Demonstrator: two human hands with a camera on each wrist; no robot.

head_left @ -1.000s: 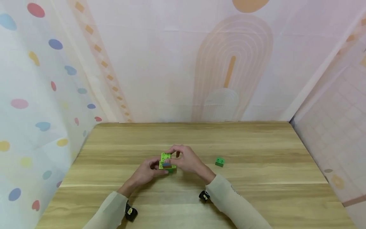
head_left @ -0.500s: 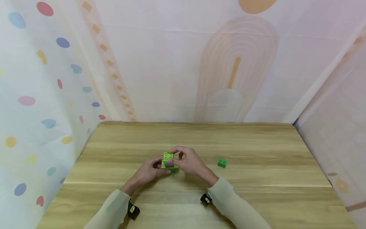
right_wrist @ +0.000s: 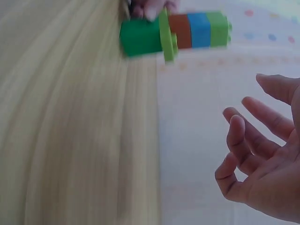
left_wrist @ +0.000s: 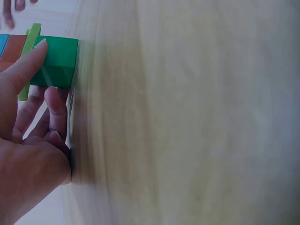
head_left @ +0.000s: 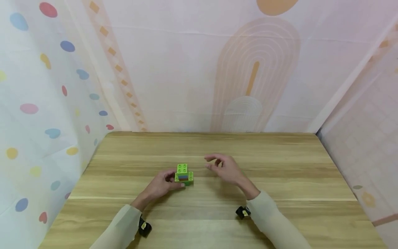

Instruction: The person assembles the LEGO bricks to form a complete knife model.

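A small tower of toy bricks (head_left: 184, 175) stands upright on the wood, just in front of the left hand's fingertips (head_left: 174, 180), which touch its lowest brick. From the bottom up it is a dark green block (left_wrist: 55, 61), a thin light green plate (right_wrist: 168, 35) jutting past the sides, then brown, blue and light green bricks, studs on top. The right hand's fingers (head_left: 214, 162) are apart from it, to its right.

The head view looks forward and down from above the near edge of the table (head_left: 280, 162), taking in the whole top and the patterned backdrop. Each wrist view sits low and very close, turned sideways so the table fills one side of the frame. All three share the block stack (head_left: 183, 174) (left_wrist: 54, 60) (right_wrist: 173, 33).
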